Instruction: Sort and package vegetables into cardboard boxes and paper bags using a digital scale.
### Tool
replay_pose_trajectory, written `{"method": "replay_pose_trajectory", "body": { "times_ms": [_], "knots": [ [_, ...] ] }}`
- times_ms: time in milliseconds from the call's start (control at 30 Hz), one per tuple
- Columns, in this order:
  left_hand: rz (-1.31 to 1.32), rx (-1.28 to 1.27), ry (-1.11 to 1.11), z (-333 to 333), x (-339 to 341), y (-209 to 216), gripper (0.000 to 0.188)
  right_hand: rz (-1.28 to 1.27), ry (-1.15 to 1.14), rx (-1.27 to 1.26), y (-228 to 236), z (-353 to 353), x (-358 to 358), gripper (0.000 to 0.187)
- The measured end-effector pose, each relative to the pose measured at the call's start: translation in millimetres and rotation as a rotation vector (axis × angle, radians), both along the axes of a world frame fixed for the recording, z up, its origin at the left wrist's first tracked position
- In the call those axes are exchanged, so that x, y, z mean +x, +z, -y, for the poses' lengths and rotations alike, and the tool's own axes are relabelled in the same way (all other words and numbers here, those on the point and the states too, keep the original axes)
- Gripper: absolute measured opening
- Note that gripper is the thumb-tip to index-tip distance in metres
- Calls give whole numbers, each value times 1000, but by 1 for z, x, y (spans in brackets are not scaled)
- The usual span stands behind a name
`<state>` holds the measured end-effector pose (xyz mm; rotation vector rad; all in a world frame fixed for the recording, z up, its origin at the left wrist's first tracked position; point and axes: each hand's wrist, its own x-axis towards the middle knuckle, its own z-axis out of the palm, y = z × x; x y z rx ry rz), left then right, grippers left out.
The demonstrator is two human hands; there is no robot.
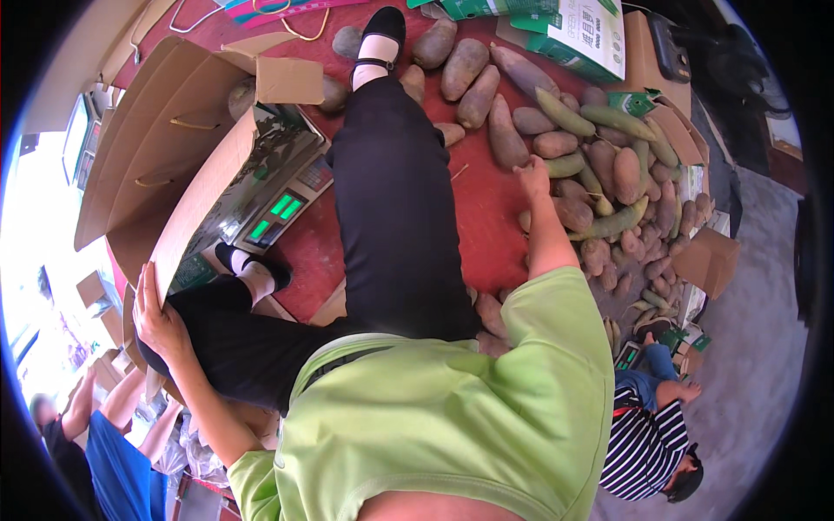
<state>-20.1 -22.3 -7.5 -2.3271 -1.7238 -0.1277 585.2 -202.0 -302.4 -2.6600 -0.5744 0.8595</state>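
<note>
At the left, a tall opened cardboard box (pixel 207 195) stands on a scale (pixel 278 213) with a lit green display. My left hand (pixel 161 326) grips the near edge of its flap, fingers stretched along the board. My right hand (pixel 532 178) is closed at the lower end of a long purplish-brown root vegetable (pixel 504 137), beside the large pile. In that pile, brown-skinned roots (pixel 625 174) mix with long green ones (pixel 608 227). The inside of the box is mostly hidden.
My legs (pixel 391 208) stretch across the red surface (pixel 482 226). A green and white carton (pixel 578 39) stands at the far right, above the pile. A person in a striped shirt (pixel 647 447) sits at lower right; another person in blue (pixel 126 456) is at lower left.
</note>
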Motion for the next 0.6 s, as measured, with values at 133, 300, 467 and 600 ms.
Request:
{"method": "replay_pose_trajectory", "body": {
  "times_ms": [133, 300, 467, 600],
  "knots": [
    [34, -12, 17, -1, 3, 2, 58, 162, 103, 52, -9, -23, 7, 74],
    [60, -28, 8, -6, 7, 2, 64, 101, 106, -59, -29, -33, 8, 91],
    [57, -43, 70, -4, 16, 12, 62, -19, 26, -3, -31, -49, -10, 89],
    [57, -37, 47, -6, 9, 10, 54, -103, -42, 182, -83, -37, -4, 101]
  ]
}}
